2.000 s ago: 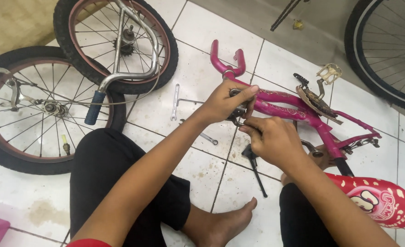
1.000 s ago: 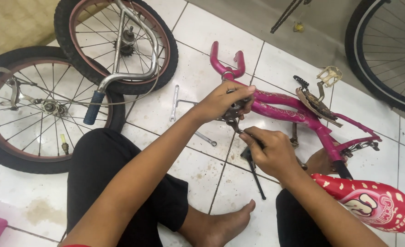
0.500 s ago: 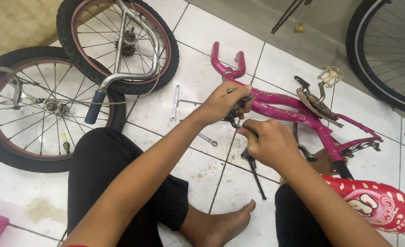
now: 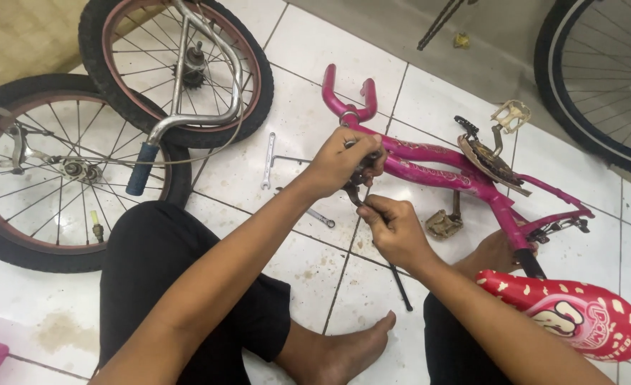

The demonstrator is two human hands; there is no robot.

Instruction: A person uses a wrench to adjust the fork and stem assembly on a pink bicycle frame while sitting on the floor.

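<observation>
- Person is sitting on the white tiled floor (image 4: 308, 93), legs spread, one bare foot (image 4: 344, 349) pointing toward the pink bicycle frame (image 4: 437, 171), which is lying on its side just ahead of the knees.
- Left hand (image 4: 340, 164) is curling closed around the frame at the head-tube end, just behind the pink fork (image 4: 347, 100); fingers are wrapping a dark fitting there. What sort of part that fitting is, I cannot tell.
- Right hand (image 4: 394, 228) is sitting just below the left, fingers pinched shut on a thin dark tool (image 4: 355, 196) whose tip is reaching up into the same fitting. A thin dark rod (image 4: 399, 285) is showing on the tile below this hand; whether it is joined to the tool is unclear.
- Judgement: the step in hand looks like working a fastener at the front of the frame, left hand bracing, right hand turning.
- Judgement: the next move is calling for a firm hold on the frame and a tool tip seated squarely, or it may slip off.
- Lying nearby: a silver wrench (image 4: 268, 160) and a smaller spanner (image 4: 319, 216) on the tile left of the hands.
- Two wheels (image 4: 176, 71) (image 4: 66, 171) are overlapping at far left, silver handlebar with blue grip (image 4: 142, 170) resting across them.
- Red patterned saddle (image 4: 572, 317) is lying beside the right forearm; crank and pedal (image 4: 444, 222) are near the right hand.
</observation>
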